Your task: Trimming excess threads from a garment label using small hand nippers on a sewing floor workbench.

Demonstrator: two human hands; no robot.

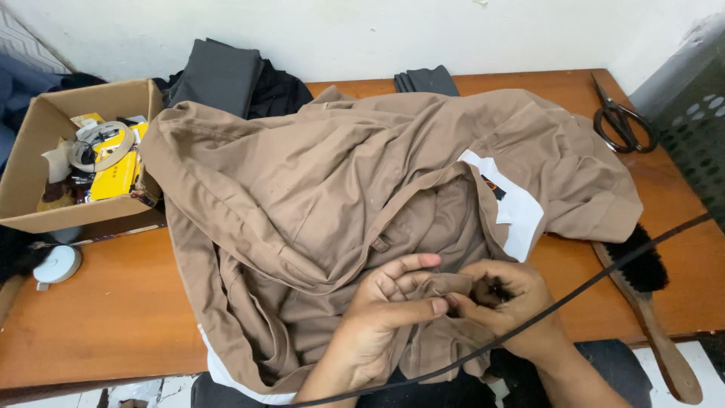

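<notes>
Item one, my left hand (389,302): closed in a pinch, thumb and fingers gripping a small fold of the brown garment (317,189) near the front edge of the table. Item two, my right hand (507,302): curled shut on the same fold, just beside the left and touching it at the fingertips; something small and dark sits inside its curl, too shadowed for me to identify. The garment itself lies bunched across the middle of the wooden table (98,317), one end hanging over the near edge toward my lap, with white lining panels (517,211) showing at its right side and at the lower hem. A thin black cord (589,283) crosses in front of my right wrist; both its ends run out of view. To the right, a wooden-handled brush (649,295) with black bristles lies partly under the cord, its handle overhanging the table edge. Black scissors (621,121) rest at the far right corner. Folded grey cloth (219,75) is stacked at the back, partly covered by the garment. At left, an open cardboard box (34,159) holds a yellow packet and tape rolls, jumbled and hard to sort out. A small white round object (57,264) sits below the box, its kind unclear.
</notes>
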